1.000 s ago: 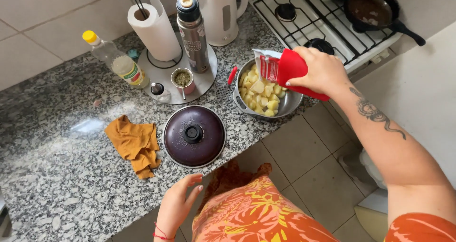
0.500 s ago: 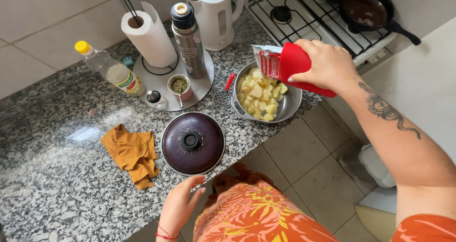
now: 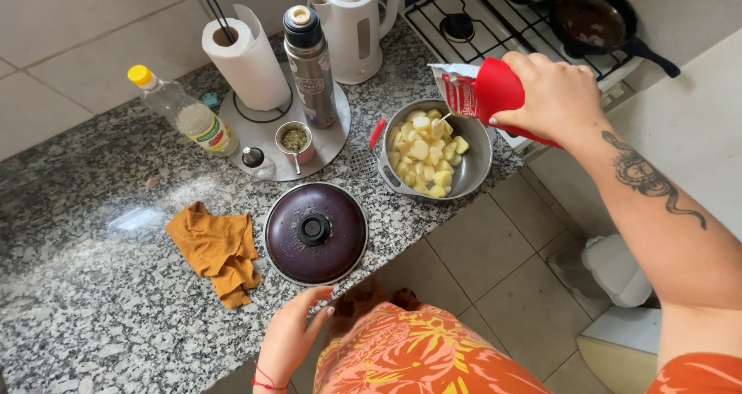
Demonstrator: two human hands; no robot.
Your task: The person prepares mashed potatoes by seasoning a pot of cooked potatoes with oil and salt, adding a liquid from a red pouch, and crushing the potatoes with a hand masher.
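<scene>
My right hand [image 3: 553, 96] grips a red and white squeeze pouch [image 3: 481, 91], tilted with its mouth over a metal pot [image 3: 475, 170] full of pale potato chunks [image 3: 427, 153]. A thin white stream runs from the pouch onto the chunks. The pot has a red handle and sits on the speckled granite counter [image 3: 85, 286]. My left hand [image 3: 292, 334] rests on the counter's front edge, fingers apart and holding nothing, just below a dark purple lid [image 3: 315, 232] lying flat.
An orange cloth [image 3: 218, 249] lies left of the lid. Behind stand a round tray [image 3: 332, 135] with a paper towel roll [image 3: 249, 62], steel flask [image 3: 311, 66] and small cup [image 3: 294, 139], an oil bottle [image 3: 179, 110], a white kettle [image 3: 352, 23], and a gas stove with a frying pan [image 3: 595, 19].
My right hand has tipped the pouch further over the pot and a white stream now falls from it. My left hand has barely moved on the counter edge.
</scene>
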